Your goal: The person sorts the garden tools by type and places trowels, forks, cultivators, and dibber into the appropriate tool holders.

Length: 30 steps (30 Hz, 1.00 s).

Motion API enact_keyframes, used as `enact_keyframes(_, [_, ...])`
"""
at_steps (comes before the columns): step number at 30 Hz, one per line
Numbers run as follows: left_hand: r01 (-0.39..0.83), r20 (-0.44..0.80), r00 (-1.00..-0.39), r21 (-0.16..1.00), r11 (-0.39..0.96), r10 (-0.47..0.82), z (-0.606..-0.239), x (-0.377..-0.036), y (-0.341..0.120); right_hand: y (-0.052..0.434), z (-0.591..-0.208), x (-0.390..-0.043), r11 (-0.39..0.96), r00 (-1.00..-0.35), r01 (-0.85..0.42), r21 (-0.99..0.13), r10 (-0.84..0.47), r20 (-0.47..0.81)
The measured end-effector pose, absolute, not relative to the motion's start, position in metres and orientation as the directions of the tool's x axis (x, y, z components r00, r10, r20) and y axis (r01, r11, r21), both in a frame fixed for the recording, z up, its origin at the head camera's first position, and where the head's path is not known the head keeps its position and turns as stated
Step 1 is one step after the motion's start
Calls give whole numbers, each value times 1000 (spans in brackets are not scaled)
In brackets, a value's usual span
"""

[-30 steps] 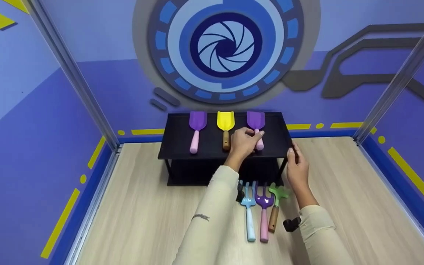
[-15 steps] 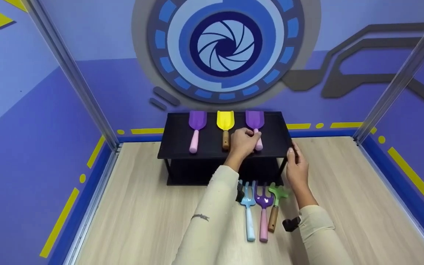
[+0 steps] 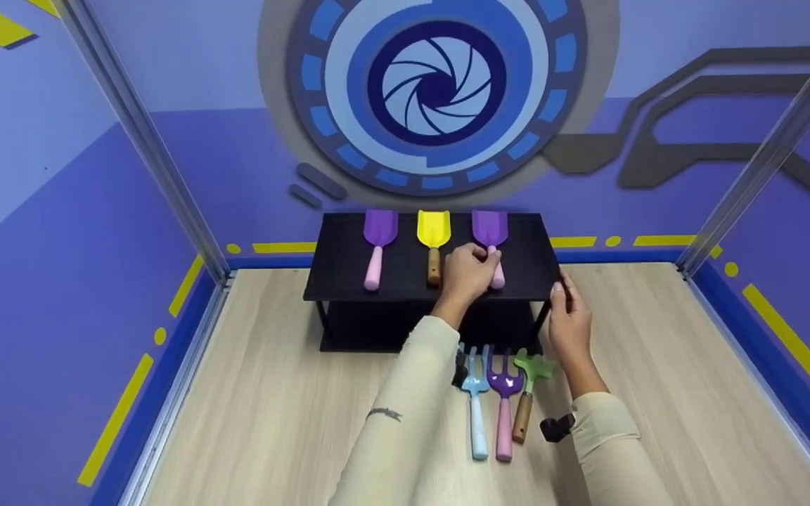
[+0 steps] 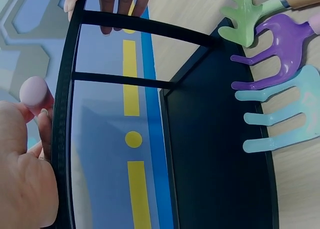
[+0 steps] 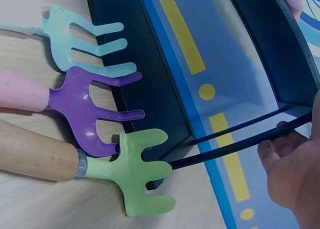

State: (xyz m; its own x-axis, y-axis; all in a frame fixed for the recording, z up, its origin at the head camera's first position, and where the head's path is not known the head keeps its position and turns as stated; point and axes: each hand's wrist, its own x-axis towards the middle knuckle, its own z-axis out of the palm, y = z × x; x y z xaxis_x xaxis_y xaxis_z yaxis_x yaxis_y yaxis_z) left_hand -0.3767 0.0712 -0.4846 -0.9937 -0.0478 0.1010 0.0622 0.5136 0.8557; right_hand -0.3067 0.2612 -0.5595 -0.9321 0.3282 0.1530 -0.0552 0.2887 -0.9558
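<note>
My left hand [image 3: 470,273] is over the right part of the black two-tier rack [image 3: 335,284], thumb and fingers pinching the pink handle [image 3: 497,277] of a purple toy shovel [image 3: 490,228]. In the left wrist view the round handle end [image 4: 34,92] shows between the fingers. My right hand [image 3: 569,320] holds the rack's right end, with the thumb in front and fingers behind the side bar, as the right wrist view shows. To the left on the top tier lie a yellow shovel [image 3: 434,229] with a brown handle and another purple shovel [image 3: 380,228] with a pink handle.
Three toy hand forks lie in front of the rack's right half: light blue [image 3: 477,414], purple with a pink handle [image 3: 505,414], and green with a brown handle [image 3: 526,397]. Their tines reach over the lower tier's front edge. Painted walls [image 3: 201,169] enclose the wooden tabletop [image 3: 271,422].
</note>
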Motion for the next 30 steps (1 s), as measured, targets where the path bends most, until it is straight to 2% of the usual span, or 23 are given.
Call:
enact_keyframes(6, [97,168,-981,851,516,-93,-489,-374,70,258,-558,-307,290,-937,-48,-956,319,144])
enact_keyframes(12, [215,307,-944,847,486,-118,-493,-364,67,258,-555,-306,289,-949,-15,-957,298,104])
enact_keyframes(16, [349,458,-884,782,517,-96,-496,-348,65,262,-551,-304,293,-953,9,-956,292,80])
enact_keyframes(20, [512,615,-788,672,535,-19,-500,-326,58,264,-547,-300,305,-945,1,-952,311,99])
enact_keyframes(23, [594,686,-727,605,530,31,-504,-308,42,261,-547,-293,314,-934,7,-950,342,106])
enact_keyframes(30, [626,735,-670,483,612,105,-536,-270,-11,280,-555,-261,297,-924,104,-949,381,18])
